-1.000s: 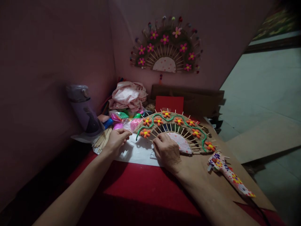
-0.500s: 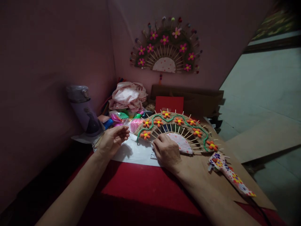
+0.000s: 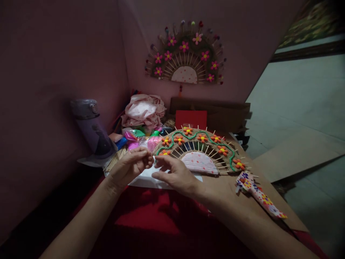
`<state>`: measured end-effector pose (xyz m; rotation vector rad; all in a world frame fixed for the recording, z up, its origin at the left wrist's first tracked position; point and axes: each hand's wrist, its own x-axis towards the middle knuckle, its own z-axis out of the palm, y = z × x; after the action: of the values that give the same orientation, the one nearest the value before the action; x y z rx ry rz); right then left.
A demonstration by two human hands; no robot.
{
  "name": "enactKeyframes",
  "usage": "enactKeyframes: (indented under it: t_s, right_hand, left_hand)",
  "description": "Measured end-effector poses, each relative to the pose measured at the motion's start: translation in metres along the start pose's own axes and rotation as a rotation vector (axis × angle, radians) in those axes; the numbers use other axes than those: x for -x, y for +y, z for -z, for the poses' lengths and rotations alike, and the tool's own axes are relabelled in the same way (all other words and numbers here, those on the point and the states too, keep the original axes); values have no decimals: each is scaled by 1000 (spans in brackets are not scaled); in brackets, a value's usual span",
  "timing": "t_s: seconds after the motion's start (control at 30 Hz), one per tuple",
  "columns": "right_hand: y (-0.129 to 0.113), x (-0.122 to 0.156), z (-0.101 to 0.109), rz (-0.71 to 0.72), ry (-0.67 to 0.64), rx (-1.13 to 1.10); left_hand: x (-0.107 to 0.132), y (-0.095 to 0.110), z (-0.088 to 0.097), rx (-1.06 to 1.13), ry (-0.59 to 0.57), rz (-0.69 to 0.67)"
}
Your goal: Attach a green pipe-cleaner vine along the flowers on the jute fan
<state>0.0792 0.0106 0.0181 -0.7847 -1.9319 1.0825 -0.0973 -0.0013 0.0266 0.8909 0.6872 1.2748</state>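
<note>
My left hand [image 3: 132, 164] is raised over the white sheet [image 3: 145, 181], its fingertips pinched together; anything between them is too small to make out. Close beside it, my right hand [image 3: 176, 174] has thumb and fingers apart and holds nothing I can see. Just behind my hands lies a half-round fan [image 3: 176, 131] of twine and thin sticks. Orange clay flowers [image 3: 203, 138] and a wavy green strand [image 3: 231, 160] decorate it, and a spotted half-disc [image 3: 199, 162] fills its centre.
A flower-patterned glue gun [image 3: 260, 194] lies on cardboard [image 3: 285, 228] at right. A purple bottle [image 3: 93, 131] stands left, near bundled sticks [image 3: 114, 161]. Behind are bagged coloured clay [image 3: 137, 133], crumpled cloth [image 3: 144, 109] and a red card [image 3: 191, 118]. Another fan [image 3: 188, 54] hangs on the wall.
My right hand has lifted off the fan's lower left edge and moved left, close to my left hand. The left hand's fingers have closed into a pinch. The view has shifted slightly.
</note>
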Motion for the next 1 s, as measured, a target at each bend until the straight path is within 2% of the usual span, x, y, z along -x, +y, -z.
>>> enactKeyframes:
  t_s: [0.1, 0.2, 0.27, 0.33, 0.47, 0.8, 1.0]
  right_hand:
    - [7, -3, -14, -134, 46, -257]
    - [13, 1, -18, -231, 122, -327]
    - [15, 7, -18, -185, 172, -261]
    - [15, 13, -17, -83, 241, -99]
    - [15, 18, -17, 81, 352, 169]
    - [28, 15, -14, 319, 347, 446]
    - [33, 14, -15, 341, 383, 504]
  left_hand:
    - [2, -1, -4, -93, -52, -11]
    - [1, -3, -5, -164, -33, -33]
    - [0, -7, -5, -215, -11, -41]
    - [-2, -11, -4, -286, -2, -29]
    - [-3, -16, -3, -409, -43, 15]
    - [-2, -22, -8, -391, -15, 41]
    - [-4, -19, -4, -309, 59, 65]
